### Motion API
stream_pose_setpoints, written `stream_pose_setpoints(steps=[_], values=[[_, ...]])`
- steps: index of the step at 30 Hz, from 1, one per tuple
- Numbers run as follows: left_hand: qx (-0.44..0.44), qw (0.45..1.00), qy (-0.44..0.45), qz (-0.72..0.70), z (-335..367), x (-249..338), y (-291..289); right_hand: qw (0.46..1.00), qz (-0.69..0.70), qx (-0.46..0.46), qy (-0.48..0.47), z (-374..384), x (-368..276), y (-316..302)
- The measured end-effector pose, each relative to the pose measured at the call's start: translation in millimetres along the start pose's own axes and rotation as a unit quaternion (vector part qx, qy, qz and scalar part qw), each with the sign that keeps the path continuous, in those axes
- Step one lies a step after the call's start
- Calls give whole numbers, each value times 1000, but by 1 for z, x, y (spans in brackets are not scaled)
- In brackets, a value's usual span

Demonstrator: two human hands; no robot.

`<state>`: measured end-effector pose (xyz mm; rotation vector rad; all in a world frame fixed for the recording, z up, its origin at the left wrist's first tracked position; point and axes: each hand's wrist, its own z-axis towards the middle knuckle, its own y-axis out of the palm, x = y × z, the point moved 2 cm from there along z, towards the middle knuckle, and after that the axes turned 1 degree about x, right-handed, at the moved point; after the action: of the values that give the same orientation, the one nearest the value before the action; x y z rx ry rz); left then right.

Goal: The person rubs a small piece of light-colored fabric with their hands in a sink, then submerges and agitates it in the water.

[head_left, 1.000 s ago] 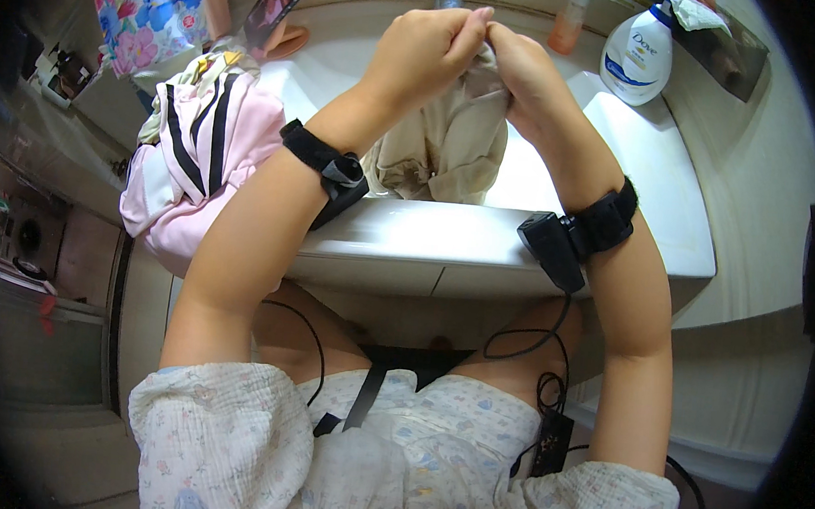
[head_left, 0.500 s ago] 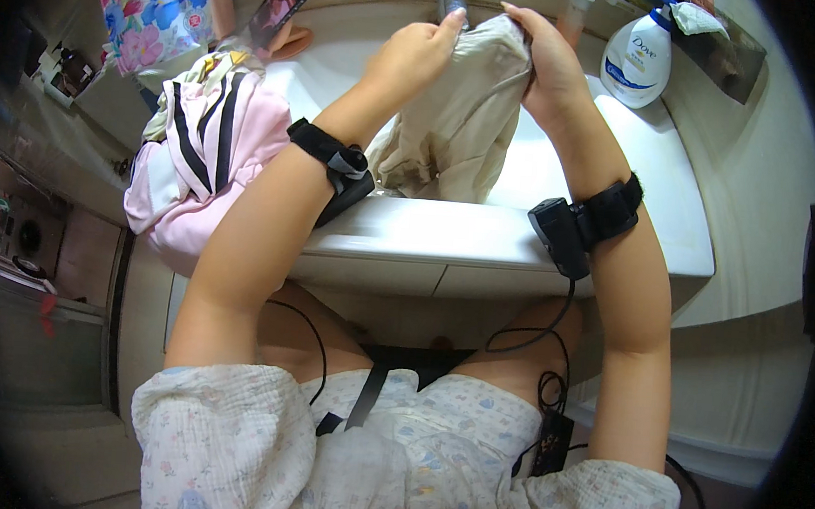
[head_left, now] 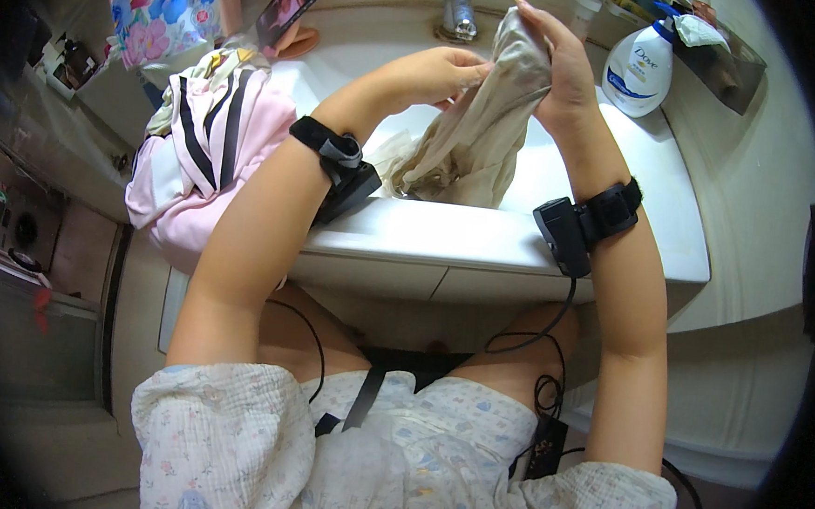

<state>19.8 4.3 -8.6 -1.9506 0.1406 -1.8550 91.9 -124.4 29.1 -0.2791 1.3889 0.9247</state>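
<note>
A wet beige cloth garment (head_left: 489,134) hangs from my hands down into the white sink (head_left: 539,165). My right hand (head_left: 563,68) grips its upper end, with the thumb and fingers around the bunched fabric. Lower on the left edge of the cloth, my left hand (head_left: 442,75) pinches the fabric between thumb and fingers; some of those fingers are hidden behind it. The garment's lower part lies crumpled in the basin near the front rim. Behind the cloth stands a chrome faucet (head_left: 458,15).
A heap of pink clothes (head_left: 246,142) with black stripes lies on the counter's left. Behind it are a flowered package (head_left: 170,11) and a phone (head_left: 287,9) on a stand. At the back right stands a white pump bottle (head_left: 638,68) with a blue top, beside a storage box (head_left: 722,73).
My left hand has moved down and nearer, from the garment's top to its side. My right hand has shifted slightly right with the upper end, and the faucet now shows more fully.
</note>
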Motion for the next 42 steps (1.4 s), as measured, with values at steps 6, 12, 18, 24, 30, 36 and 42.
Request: stream_pose_setpoints(steps=[6,12,18,24,30,36,42], values=[[-1,999,-9,39,-1,-4,-12,1000,0,8,-10,7,1,-5],[174,984,37,-9,-1,2,-22,999,48,3,-7,27,9,-21],[278,955,49,-87,7,-8,-31,987,-134,72,58,19,16,-18],[281,948,137,-63,1,13,-18,990,-77,28,115,16,15,-12],[363,823,356,251,-16,52,24,994,39,-42,95,9,26,5],[388,838,309,227,-10,45,6,996,-18,-35,80,-6,10,13],[351,871,290,182,-16,44,9,997,-42,-21,62,-3,19,10]])
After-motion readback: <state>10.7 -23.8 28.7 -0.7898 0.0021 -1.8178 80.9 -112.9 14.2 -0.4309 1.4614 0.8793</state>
